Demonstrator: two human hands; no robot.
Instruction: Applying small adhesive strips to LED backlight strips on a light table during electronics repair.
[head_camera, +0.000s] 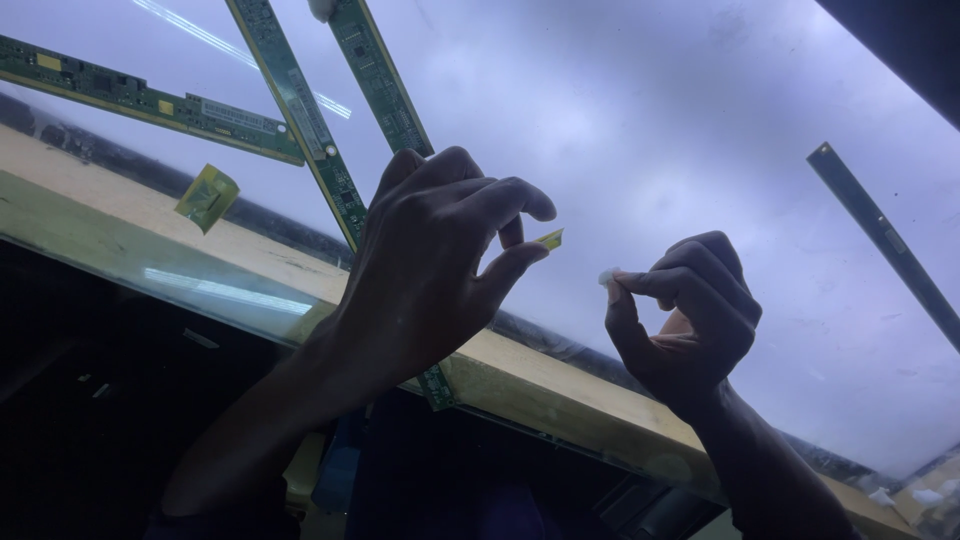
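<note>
My left hand (440, 260) is raised over a large glossy display panel (640, 110), pinching a small yellow flat piece (551, 238) between thumb and forefinger. My right hand (690, 315) is beside it, its fingers curled and its thumb and forefinger shut on a small white wad (608, 276). The two hands are a short gap apart. Behind my left hand a long green circuit strip (300, 110) lies on the panel, partly hidden by the hand.
Two more green circuit strips (380, 75) (140, 98) lie on the panel at upper left. A yellow ribbon tab (207, 197) sits near the panel's edge. A dark strip (885, 240) lies at the right. A wooden ledge (540, 385) runs along the panel's near edge.
</note>
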